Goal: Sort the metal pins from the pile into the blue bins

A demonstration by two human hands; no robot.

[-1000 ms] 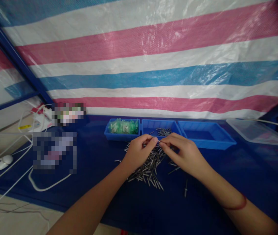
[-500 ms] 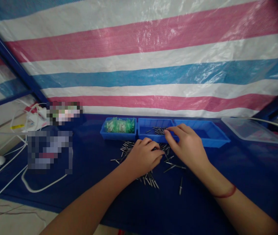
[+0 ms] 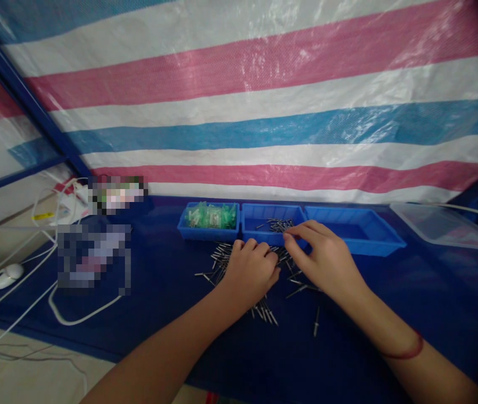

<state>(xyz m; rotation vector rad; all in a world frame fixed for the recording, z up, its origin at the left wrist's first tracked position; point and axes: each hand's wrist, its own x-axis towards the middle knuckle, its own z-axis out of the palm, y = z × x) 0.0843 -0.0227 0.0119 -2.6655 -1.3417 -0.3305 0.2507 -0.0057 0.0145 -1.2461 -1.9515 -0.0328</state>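
Loose blind rivets [image 3: 221, 253] lie in a pile on the blue tabletop [image 3: 150, 320]. My left hand [image 3: 251, 268] rests over this pile with its fingers curled in; what they hold is hidden. My right hand [image 3: 329, 255] is at the front right corner of the middle blue bin [image 3: 256, 232], thumb and fingertips pinched close together. Whatever is in that pinch is too small to make out. More blind rivets [image 3: 279, 225] lie inside the middle bin. A single rivet [image 3: 316, 322] lies apart, nearer the front.
Left of the middle bin, a blue bin [image 3: 188, 232] holds green plastic packets [image 3: 211, 215]. On the right stand another blue bin [image 3: 373, 247] and a clear plastic lid [image 3: 441, 230]. White cables [image 3: 74, 322] run along the left; a striped sheet [image 3: 264, 134] hangs behind.
The view has shifted slightly, so the bins sit further right. My left hand's fingers have curled in more over the pile. My right hand stays by the middle bin, its fingertips a little lower.
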